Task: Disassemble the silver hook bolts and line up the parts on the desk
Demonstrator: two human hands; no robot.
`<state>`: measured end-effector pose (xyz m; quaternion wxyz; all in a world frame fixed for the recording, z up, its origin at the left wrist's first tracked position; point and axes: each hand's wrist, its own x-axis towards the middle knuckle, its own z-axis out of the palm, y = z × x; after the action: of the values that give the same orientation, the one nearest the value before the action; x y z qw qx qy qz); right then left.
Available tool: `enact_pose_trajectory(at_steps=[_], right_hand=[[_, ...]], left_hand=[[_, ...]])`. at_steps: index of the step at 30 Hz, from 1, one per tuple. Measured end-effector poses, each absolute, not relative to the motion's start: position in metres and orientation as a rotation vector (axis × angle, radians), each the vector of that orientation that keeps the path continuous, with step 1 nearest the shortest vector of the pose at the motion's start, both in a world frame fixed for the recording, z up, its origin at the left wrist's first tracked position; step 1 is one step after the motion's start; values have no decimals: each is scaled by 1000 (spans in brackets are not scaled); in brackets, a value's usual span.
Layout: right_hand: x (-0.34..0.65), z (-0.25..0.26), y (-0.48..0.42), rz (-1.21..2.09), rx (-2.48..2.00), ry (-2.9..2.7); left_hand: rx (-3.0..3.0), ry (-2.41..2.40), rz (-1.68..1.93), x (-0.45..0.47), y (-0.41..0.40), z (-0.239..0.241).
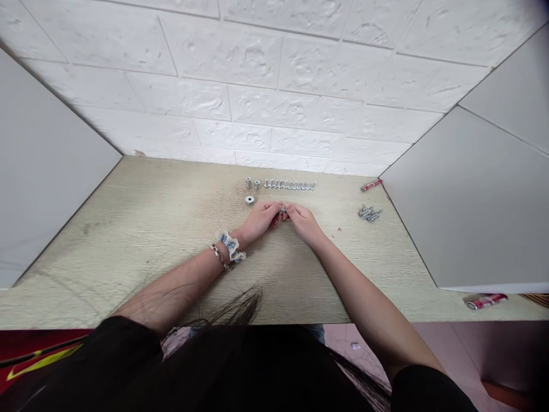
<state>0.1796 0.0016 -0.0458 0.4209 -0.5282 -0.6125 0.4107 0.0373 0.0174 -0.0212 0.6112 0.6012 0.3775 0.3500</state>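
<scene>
My left hand (262, 216) and my right hand (302, 222) meet over the middle of the table, fingers pinched together. Between their fingertips is a small silver bolt (283, 210), mostly covered by the fingers. Just beyond them, a row of silver bolts (290, 185) stands side by side near the wall. To the left of that row are two threaded metal inserts (253, 183), and a round metal washer-like piece with a dark hole (249, 200) lies nearer my left hand. Off to the right rests a loose pile of bolts (369, 214).
The wooden table (171, 189) meets a white brick wall (253, 109); grey panels (463, 206) border both sides. A red battery-like cylinder (371, 185) lies by the right panel, another red cylinder (486, 301) near the front edge. Brown specks surround the inserts.
</scene>
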Motion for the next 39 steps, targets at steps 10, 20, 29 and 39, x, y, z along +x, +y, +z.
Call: enact_pose_trajectory(at_steps=[10, 20, 29, 39], right_hand=[[175, -43, 2, 1223, -1147, -1253], [176, -39, -2, 1084, -1306, -1434], [171, -39, -1, 1203, -1107, -1185], [174, -32, -3, 1173, -1434, -1301]], left_hand=[[1393, 959, 832, 37, 18, -24], [1426, 784, 805, 38, 15, -20], [1383, 877, 871, 37, 16, -20], [1500, 900, 868, 39, 14, -18]])
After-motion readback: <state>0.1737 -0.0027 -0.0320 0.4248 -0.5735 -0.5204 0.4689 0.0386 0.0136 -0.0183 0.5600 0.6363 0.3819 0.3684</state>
